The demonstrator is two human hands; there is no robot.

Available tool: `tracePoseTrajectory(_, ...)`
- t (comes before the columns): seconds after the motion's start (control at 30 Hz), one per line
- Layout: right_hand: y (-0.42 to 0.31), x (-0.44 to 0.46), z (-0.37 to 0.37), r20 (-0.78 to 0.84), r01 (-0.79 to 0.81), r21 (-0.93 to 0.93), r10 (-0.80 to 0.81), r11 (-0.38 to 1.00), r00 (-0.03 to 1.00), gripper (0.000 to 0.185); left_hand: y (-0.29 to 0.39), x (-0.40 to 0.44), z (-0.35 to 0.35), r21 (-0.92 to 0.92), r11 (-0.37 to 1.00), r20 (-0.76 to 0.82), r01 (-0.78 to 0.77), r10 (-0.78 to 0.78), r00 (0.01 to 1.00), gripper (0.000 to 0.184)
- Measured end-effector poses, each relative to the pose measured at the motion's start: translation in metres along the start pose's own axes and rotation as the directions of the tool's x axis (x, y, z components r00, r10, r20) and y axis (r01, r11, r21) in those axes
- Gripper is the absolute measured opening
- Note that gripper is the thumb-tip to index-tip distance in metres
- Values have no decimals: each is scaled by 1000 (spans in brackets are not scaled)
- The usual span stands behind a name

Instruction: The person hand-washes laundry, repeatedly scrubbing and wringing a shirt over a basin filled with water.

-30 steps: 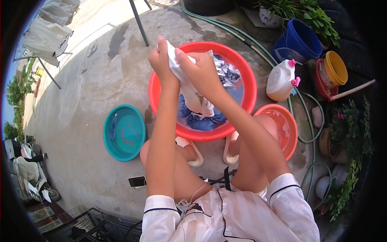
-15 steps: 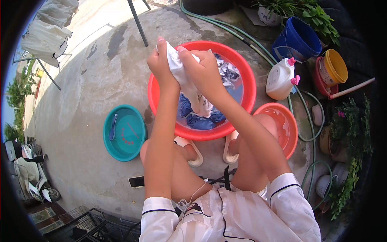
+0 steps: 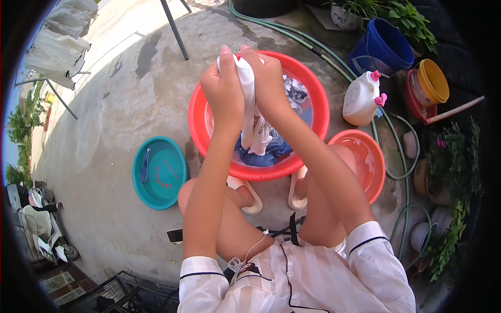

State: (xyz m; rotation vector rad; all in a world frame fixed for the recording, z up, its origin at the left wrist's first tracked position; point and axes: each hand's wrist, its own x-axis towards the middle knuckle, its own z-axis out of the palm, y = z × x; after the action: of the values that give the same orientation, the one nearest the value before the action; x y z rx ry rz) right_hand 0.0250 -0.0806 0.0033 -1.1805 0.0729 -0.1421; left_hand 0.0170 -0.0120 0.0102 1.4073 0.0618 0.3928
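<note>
gripping white cloth [image 3: 247, 83] above red basin [image 3: 321, 107], left hand [image 3: 224, 94] and right hand [image 3: 264, 83] both closed

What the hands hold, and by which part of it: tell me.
The left hand and right hand both grip a white cloth by its upper end; the rest hangs over the red basin. Hem or sleeve, I cannot tell.
</note>
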Motion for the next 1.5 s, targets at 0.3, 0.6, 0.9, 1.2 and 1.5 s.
tracePoseTrajectory(0.3, 17, -4, 9, -9, 168, -269, -177, 949, 984, 37, -27, 24, -13, -101, 990, 26, 97, -95, 995, 34)
tracePoseTrajectory(0.6, 5, 7, 1, -47, 89, -44, -91, 995, 995, 37, 1, 0, 2, 51, 998, 23, 24, -25, 999, 38)
tracePoseTrajectory(0.9, 18, 0, 10, 42, 232, -289, -230, 929, 972, 38, -18, 26, -17, -139, 982, -37, 126, -132, 991, 37)
tracePoseTrajectory(1.2, 8, 11, 0, -44, 37, -41, -39, 998, 998, 38, 4, 0, 2, 130, 985, 61, -111, 103, 993, 39)
tracePoseTrajectory(1.5, 6, -11, 16, 84, 236, -325, -221, 916, 972, 37, -28, 41, -20, -87, 995, -30, 42, -45, 999, 38)
